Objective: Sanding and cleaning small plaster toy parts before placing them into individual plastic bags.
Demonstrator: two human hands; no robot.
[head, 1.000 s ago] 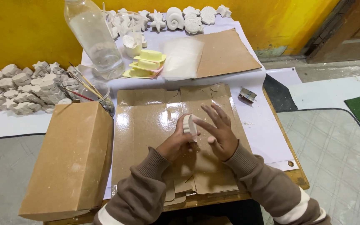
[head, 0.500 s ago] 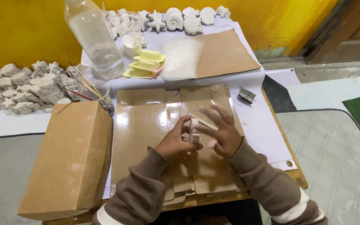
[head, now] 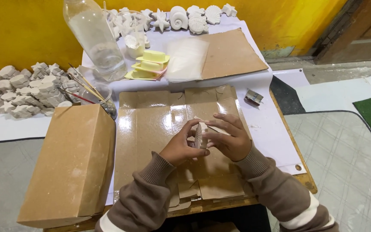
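Both hands meet over a flattened glossy cardboard sheet (head: pixel 151 124) in the middle of the table. Between them stands a small white plaster shell piece (head: pixel 199 135), held on edge. My left hand (head: pixel 181 146) pinches it from the left with thumb and fingers. My right hand (head: pixel 228 137) grips it from the right, fingers curled over the top. Brown sleeves with a white stripe cover both forearms.
A tall brown cardboard box (head: pixel 71 163) stands at the left. A clear glass bottle (head: pixel 93 36), a jar of brushes (head: pixel 97 92), yellow moulds (head: pixel 149 66) and a plastic sheet on cardboard (head: pixel 232 53) lie behind. White plaster figures (head: pixel 18 88) crowd the left and the far edge (head: pixel 185 17).
The plaster piece has been lifted from lying flat under both hands on the cardboard to standing on edge between the fingertips. Both hands rose slightly.
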